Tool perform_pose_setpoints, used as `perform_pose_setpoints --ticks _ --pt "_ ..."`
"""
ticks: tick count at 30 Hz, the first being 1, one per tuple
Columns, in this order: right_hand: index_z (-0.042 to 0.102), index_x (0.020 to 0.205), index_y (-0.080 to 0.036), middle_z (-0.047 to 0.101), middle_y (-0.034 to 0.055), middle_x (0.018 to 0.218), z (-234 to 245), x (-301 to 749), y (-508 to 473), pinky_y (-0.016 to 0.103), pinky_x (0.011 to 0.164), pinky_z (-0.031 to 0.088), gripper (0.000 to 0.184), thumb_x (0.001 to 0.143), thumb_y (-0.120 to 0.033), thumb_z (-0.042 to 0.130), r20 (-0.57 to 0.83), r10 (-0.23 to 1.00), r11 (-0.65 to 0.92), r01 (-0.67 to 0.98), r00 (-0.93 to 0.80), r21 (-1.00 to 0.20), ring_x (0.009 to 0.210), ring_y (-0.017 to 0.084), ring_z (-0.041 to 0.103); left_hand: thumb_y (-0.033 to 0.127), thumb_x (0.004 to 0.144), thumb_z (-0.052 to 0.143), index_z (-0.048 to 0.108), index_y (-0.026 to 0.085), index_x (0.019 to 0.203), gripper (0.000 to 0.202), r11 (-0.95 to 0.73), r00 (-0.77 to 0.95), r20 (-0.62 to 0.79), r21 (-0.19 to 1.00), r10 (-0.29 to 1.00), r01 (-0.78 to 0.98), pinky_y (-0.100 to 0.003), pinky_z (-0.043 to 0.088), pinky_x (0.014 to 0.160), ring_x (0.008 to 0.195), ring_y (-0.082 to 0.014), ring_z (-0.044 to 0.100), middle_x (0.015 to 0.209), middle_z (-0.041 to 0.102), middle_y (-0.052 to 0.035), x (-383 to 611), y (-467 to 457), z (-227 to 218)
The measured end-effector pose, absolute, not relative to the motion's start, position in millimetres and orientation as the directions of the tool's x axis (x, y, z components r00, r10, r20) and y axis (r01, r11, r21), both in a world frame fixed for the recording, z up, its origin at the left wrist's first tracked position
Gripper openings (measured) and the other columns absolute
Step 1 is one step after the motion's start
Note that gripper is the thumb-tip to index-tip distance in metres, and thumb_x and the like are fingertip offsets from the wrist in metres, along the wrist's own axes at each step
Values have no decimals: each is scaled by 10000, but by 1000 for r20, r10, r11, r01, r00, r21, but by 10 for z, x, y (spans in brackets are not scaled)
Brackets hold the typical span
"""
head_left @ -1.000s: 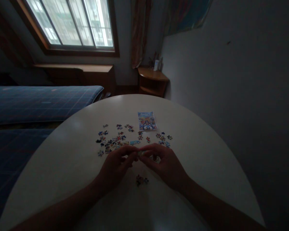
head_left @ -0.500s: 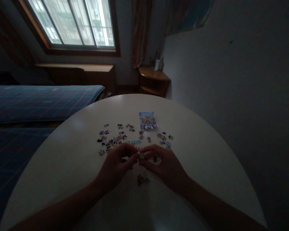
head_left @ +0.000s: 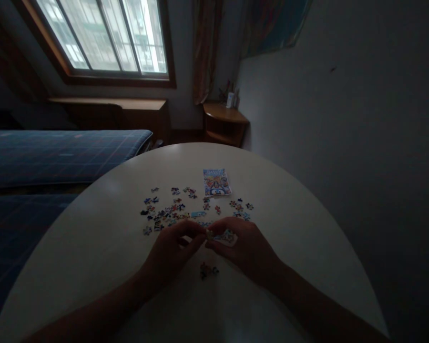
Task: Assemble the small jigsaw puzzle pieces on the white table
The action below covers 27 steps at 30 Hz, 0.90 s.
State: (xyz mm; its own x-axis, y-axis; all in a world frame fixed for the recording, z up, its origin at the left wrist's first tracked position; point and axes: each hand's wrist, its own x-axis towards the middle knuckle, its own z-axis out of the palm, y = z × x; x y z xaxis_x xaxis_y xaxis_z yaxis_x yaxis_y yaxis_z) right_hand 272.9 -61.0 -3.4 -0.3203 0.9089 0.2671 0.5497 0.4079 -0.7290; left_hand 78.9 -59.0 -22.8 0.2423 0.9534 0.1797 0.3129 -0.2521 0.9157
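Note:
My left hand (head_left: 175,245) and my right hand (head_left: 245,243) meet over the middle of the table. Their fingertips pinch a small pale jigsaw puzzle piece (head_left: 209,235) between them; whether it is one piece or two joined is too dim to tell. Behind my right fingers, more puzzle pieces (head_left: 229,236) show on the table, partly covered. A small cluster of pieces (head_left: 208,270) lies closer to me, below both hands. Beyond my left hand spreads a larger scatter of loose pieces (head_left: 169,210). A light blue strip of puzzle (head_left: 198,214) rests just past the fingertips.
A colourful printed picture sheet (head_left: 217,182) lies farther back on the round white table (head_left: 289,205). Several pieces (head_left: 239,207) sit at the right. Past the table are a blue plaid mattress (head_left: 67,155), a corner shelf (head_left: 225,112) and a wall on the right.
The view has shifted slightly. My right fingers have spread a little, uncovering pieces behind them, and the pale piece has turned between my fingertips.

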Motion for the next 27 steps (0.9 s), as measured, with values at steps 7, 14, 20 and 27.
perform_pose_setpoints --ticks 7,14,20,27 --pt "733 948 -208 758 19 867 28 2792 -603 308 760 520 205 761 -258 798 167 920 347 540 -354 -767 794 170 700 180 860 608 723 207 852 119 -484 361 359 797 860 362 -192 552 566 649 -123 697 842 772 -24 758 -568 -289" --pt "741 961 -211 757 27 886 35 2831 -598 310 764 521 220 755 -265 799 115 913 327 531 -392 -782 804 171 692 180 907 590 684 201 881 99 -646 464 463 647 755 405 -201 549 621 742 -128 697 871 746 -35 723 -543 -394" --pt "730 997 -222 757 18 909 -106 2926 -620 319 786 519 232 769 -223 773 132 921 320 517 -367 -794 828 168 690 155 910 580 658 205 878 98 -703 513 489 573 705 421 -194 533 621 706 -115 684 850 737 -13 785 -523 -420" --pt "707 949 -219 734 22 929 -110 3004 -660 349 834 494 226 740 -190 790 161 902 387 583 -401 -714 881 185 666 159 929 574 641 212 907 89 -754 571 500 518 651 405 -225 546 710 800 -129 695 891 736 -13 829 -521 -449"
